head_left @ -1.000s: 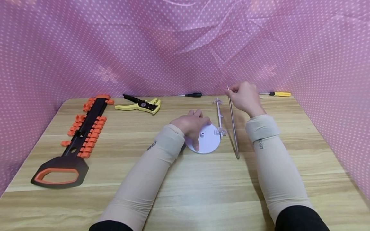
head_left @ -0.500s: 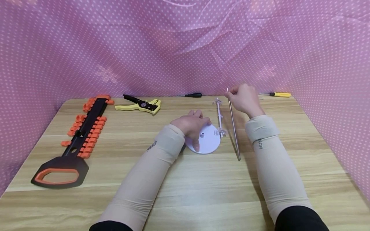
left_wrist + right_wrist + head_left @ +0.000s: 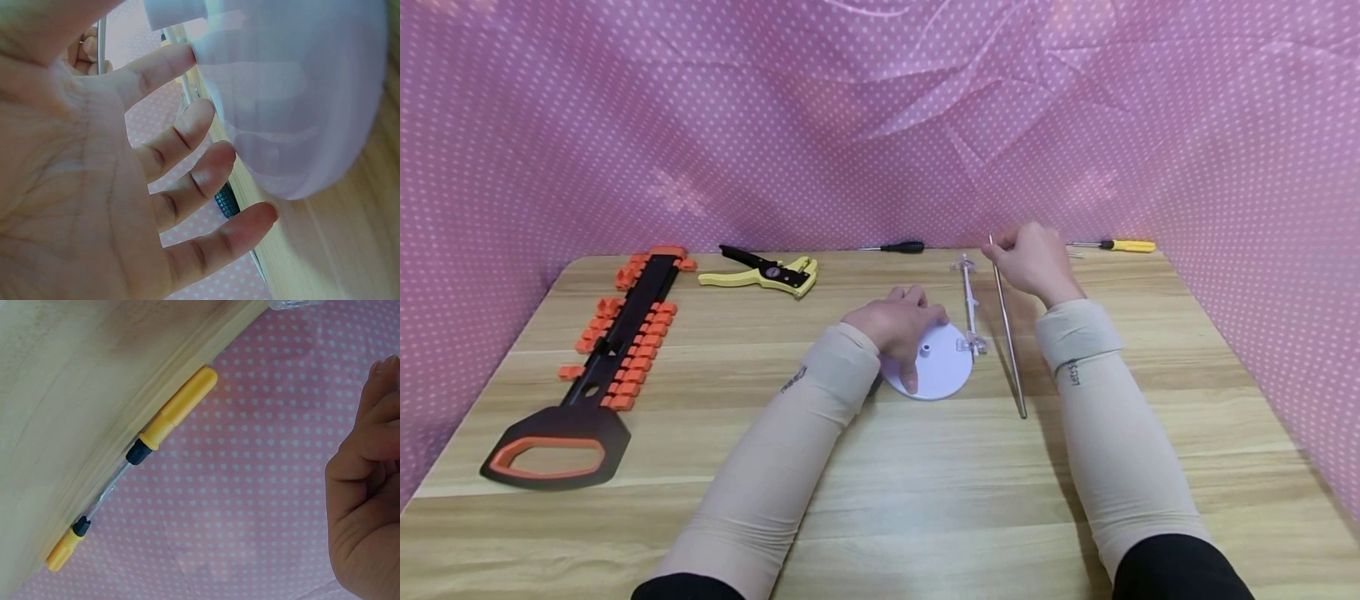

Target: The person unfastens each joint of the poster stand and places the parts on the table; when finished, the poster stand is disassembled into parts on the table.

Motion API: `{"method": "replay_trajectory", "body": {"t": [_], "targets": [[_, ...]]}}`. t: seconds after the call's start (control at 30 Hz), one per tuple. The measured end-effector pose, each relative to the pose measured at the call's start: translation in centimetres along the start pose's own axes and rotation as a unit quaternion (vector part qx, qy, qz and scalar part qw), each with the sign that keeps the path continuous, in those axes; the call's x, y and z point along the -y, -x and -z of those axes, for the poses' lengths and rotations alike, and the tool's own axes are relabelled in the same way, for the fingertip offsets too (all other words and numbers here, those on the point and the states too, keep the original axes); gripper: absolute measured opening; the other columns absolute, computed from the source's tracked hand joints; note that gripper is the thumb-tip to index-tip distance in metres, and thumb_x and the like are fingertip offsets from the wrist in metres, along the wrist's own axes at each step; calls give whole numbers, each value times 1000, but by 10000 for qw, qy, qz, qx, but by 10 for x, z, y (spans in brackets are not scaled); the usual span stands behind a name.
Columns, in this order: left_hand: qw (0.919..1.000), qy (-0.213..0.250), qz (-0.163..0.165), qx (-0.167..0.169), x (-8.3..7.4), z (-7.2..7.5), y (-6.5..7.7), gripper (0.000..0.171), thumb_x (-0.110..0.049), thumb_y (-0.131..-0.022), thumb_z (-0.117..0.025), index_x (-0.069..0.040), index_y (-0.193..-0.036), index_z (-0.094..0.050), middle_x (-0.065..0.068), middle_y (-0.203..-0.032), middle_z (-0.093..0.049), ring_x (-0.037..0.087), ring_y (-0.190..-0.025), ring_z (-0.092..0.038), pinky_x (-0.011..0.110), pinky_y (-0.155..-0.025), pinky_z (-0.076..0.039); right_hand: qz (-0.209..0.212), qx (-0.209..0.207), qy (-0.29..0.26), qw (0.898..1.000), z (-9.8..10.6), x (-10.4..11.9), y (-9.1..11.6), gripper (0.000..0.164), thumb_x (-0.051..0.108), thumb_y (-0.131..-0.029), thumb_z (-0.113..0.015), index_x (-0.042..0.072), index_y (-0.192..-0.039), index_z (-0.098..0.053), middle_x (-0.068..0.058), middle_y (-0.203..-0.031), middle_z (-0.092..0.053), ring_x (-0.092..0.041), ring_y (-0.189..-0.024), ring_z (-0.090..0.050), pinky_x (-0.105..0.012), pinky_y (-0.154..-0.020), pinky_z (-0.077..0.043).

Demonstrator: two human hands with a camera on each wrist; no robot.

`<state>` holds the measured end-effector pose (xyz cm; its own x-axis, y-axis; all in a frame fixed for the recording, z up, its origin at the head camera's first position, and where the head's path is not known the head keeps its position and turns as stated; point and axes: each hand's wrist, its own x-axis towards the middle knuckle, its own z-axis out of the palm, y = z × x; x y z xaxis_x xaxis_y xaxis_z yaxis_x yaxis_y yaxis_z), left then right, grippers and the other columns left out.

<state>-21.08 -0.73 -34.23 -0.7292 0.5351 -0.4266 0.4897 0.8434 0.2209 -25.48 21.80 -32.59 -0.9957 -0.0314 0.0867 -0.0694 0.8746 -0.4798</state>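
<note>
A white round disc (image 3: 943,371) with a short central stub lies flat on the table. My left hand (image 3: 897,325) rests across its left part, thumb on the near side and index finger by the far rim. In the left wrist view the index fingertip meets the rim of the disc (image 3: 294,112), while the other fingers spread loosely beside it. My right hand (image 3: 1036,257) pinches a thin metal rod (image 3: 1011,350) near its upper end. The rod slants down towards me. The right wrist view shows only part of the right hand (image 3: 369,481), without the rod.
A white stick with clear plastic clips (image 3: 970,304) lies between disc and rod. Yellow-and-black wire strippers (image 3: 767,273), a black screwdriver (image 3: 902,247) and a yellow screwdriver (image 3: 1129,245) line the back. A black rack with orange clips (image 3: 613,342) lies left. Pink dotted cloth (image 3: 880,125) surrounds the table.
My right hand has sunk slightly, and the rod with it; the rod's lower end has shifted a little towards me and to the right. The left hand and disc have stayed put.
</note>
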Motion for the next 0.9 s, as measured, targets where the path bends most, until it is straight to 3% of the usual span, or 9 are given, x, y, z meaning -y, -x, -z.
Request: {"method": "replay_trajectory", "body": {"t": [0.23, 0.37, 0.43, 0.5, 0.6, 0.73, 0.9], "targets": [[10000, 41, 30, 47, -1, 1, 1, 112, -31, -65, -103, -32, -160, -43, 7, -154, -38, 26, -140, -38, 45, -116, -47, 80, -41, 110, 9999, -3, -5, -2, 38, 37, -102, -68, 6, -84, -78, -11, -78, -74, -34, -85, -60, -51, -87, -47], [10000, 48, 38, 44, -1, 1, 1, 113, -31, -65, -103, -32, -160, -43, 7, -154, -38, 27, -140, -37, 46, -116, -47, 6, 98, 145, 9998, -4, -8, -2, 42, 37, -101, -70, 9, -70, -69, -5, -65, -65, -30, -77, -56, -44, -76, -45], [10000, 73, 40, 44, 0, 1, 1, 114, -31, -65, -103, -32, -161, -42, 7, -154, -37, 27, -141, -37, 47, -115, -48, -136, 381, 184, 9990, -4, -9, -3, 36, 35, -101, -71, 7, -78, -72, -8, -76, -70, -31, -82, -59, -44, -77, -47], [9999, 109, 30, 42, 1, 0, 1, 114, -30, -65, -103, -32, -161, -42, 7, -155, -37, 27, -142, -36, 47, -114, -49, -249, 730, 259, 9967, -5, -10, -4, 29, 31, -100, -71, 3, -95, -78, -15, -96, -76, -35, -93, -64, -48, -84, -52], [9999, 150, 31, 40, 1, -1, 2, 115, -30, -65, -103, -32, -162, -41, 7, -155, -37, 27, -141, -36, 47, -112, -51, -233, 1231, 505, 9908, -7, -11, -5, 35, 27, -99, -71, 1, -121, -76, -22, -129, -72, -42, -115, -64, -58, -101, -52], [9999, 138, 41, 36, 2, 0, 1, 113, -31, -65, -103, -32, -161, -42, 6, -154, -37, 26, -141, -36, 46, -113, -49, -61, 1527, 786, 9851, -9, -13, -6, 40, 24, -99, -66, -1, -129, -70, -24, -137, -68, -47, -126, -62, -63, -109, -48], [9999, 128, 26, 55, 2, 1, 1, 114, -31, -65, -103, -32, -161, -42, 6, -153, -37, 27, -140, -36, 46, -113, -49, -133, 1741, 889, 9806, -13, -15, -5, 41, 22, -100, -63, -3, -132, -66, -28, -138, -66, -51, -129, -60, -65, -109, -48]]}}
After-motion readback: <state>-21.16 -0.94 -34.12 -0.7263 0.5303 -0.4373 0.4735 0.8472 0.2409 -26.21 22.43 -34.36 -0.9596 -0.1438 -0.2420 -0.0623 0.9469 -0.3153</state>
